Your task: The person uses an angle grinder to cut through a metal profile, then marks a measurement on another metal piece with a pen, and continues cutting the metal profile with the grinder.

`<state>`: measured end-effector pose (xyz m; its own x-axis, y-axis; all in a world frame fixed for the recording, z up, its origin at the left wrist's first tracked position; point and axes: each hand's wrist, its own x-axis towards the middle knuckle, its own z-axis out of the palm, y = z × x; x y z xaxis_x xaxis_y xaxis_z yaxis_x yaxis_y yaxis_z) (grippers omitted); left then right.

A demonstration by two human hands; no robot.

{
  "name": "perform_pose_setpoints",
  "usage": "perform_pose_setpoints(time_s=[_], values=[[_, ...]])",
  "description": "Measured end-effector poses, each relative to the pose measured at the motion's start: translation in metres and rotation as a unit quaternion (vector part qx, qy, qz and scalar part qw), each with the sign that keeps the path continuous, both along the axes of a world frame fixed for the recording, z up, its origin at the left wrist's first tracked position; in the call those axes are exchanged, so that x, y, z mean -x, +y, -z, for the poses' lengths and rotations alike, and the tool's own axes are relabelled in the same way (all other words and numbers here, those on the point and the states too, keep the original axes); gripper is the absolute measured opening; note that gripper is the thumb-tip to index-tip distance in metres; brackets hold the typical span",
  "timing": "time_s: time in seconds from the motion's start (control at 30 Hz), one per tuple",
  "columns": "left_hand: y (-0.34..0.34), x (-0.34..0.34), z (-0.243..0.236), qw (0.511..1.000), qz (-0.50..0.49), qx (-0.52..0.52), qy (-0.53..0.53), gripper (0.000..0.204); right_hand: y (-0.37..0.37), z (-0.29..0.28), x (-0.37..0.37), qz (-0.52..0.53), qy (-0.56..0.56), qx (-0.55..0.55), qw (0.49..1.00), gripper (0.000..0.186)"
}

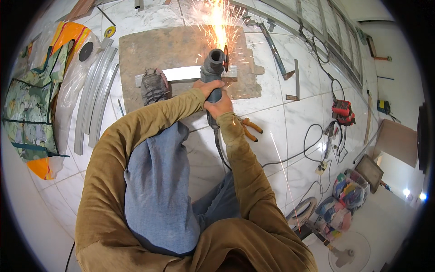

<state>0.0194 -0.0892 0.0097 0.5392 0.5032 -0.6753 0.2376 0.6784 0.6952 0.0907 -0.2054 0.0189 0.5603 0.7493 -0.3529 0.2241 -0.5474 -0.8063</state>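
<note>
Both my hands are wrapped round the body of a dark angle grinder (212,72), my left hand (209,87) a little ahead of my right hand (219,105). On the grinder's right side the cutting disc (226,58) meets a metal bar (183,74), throwing bright sparks (219,27) away from me. The bar lies across a worn brown board (149,47). My left shoe (155,86) rests on the bar's left part. Just right of my right wrist, orange-handled pliers (250,129) lie on the tiles.
Long metal strips (97,90) and a camouflage-print bag (34,109) lie at left. Right of the board are a hammer (276,52) and an angled metal piece (295,81). A metal frame (335,41) stands far right. The grinder's cord (290,158) trails right, near a red tool (343,112).
</note>
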Motion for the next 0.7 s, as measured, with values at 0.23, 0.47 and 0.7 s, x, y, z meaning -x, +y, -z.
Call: perform_pose_setpoints(time_s=[0.23,0.47,0.7], values=[[0.002,-0.002,-0.016,0.996,0.052,-0.001,0.075,0.065,0.001,0.001,-0.010,-0.026,0.026,0.025,0.999,0.063],[0.006,-0.003,-0.008,0.996,0.040,0.002,0.083,0.064,0.005,0.002,-0.006,-0.007,0.012,-0.011,1.000,0.061],[0.004,-0.011,-0.014,0.993,0.045,0.003,0.112,0.063,0.004,-0.003,-0.012,-0.012,0.045,0.015,0.999,0.060]])
